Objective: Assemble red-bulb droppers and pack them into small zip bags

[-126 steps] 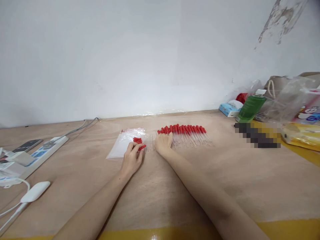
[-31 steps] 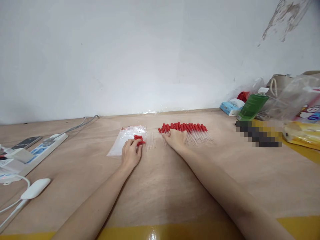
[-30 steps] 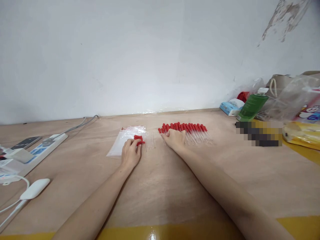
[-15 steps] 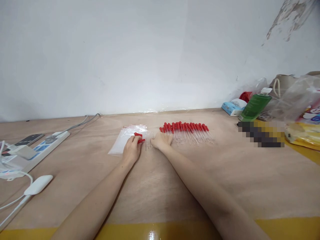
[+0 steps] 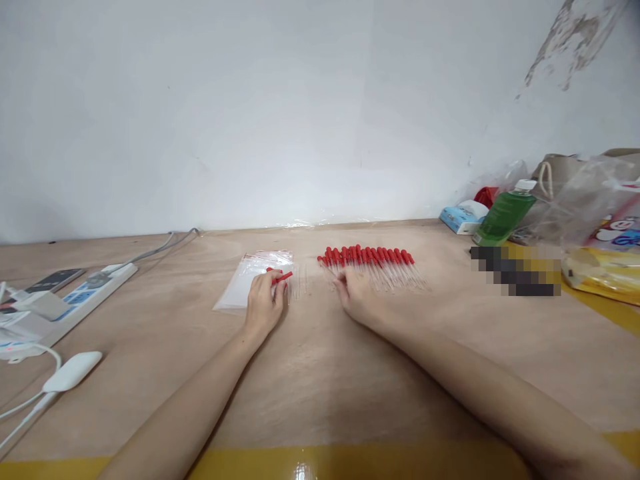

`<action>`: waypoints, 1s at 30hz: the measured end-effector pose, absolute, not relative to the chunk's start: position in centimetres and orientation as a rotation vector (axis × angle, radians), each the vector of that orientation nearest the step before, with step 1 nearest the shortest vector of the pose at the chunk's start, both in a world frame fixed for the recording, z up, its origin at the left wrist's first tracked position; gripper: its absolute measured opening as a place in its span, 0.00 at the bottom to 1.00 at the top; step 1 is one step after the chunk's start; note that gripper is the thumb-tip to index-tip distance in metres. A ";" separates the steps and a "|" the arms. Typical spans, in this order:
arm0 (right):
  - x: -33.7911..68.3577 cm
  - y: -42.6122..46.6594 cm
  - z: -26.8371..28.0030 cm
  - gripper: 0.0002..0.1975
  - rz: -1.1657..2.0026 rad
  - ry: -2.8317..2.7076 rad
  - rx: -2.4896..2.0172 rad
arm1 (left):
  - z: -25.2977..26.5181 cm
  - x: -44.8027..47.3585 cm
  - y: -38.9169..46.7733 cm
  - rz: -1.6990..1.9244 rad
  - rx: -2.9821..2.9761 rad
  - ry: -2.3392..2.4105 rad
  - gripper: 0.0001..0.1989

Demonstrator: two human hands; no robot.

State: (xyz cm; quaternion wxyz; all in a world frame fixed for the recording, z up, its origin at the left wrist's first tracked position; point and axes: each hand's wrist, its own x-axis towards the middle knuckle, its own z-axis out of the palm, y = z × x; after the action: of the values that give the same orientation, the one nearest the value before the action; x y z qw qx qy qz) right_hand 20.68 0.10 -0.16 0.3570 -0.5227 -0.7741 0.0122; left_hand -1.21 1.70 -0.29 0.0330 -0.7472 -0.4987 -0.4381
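My left hand is closed around small red rubber bulbs, over the right edge of a clear plastic zip bag. Just right of it lie several thin glass tubes without bulbs. My right hand is at the left end of a row of glass droppers with red bulbs. Its thumb and fingers pinch at the thin tube of a dropper there; the fingertips partly hide the contact. The row's bulbs point toward the wall, and their clear tubes point toward me.
A white power strip with plugs and cables, a dark phone and a white adapter lie at left. At right stand a tissue pack, a green bottle and plastic bags. A wall closes the back.
My right hand has moved right, from beside the loose glass tubes to the left end of the dropper row. My left hand stays near the bag, with the red bulbs turned slightly in its fingers.
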 end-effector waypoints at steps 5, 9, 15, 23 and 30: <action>25.2 -3.2 -2.4 0.10 -0.073 -2.073 -1.051 | -1.0 1.8 -1.3 -1.574 -2.741 -1.658 0.10; 25.6 -4.0 -2.2 0.11 -0.084 -2.115 -1.039 | -2.0 2.9 -2.4 -1.690 -3.032 -1.713 0.12; 24.9 -4.0 -2.0 0.11 -0.110 -2.168 -1.011 | -2.2 2.8 -2.2 -1.717 -3.034 -1.713 0.13; 25.2 -3.8 -2.1 0.09 -0.002 -2.205 -0.889 | -1.2 3.0 -2.5 -1.477 -2.920 -1.598 0.12; 25.3 -3.4 -2.2 0.06 0.132 -2.220 -0.865 | -0.9 2.9 -2.5 -1.526 -2.920 -1.491 0.10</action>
State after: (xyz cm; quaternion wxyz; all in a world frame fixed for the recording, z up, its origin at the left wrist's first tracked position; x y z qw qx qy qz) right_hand 25.31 -3.38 -2.20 0.3687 -0.3370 -0.8648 0.0513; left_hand 2.88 -2.52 -0.92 -0.2352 -0.7848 -0.4007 -0.4101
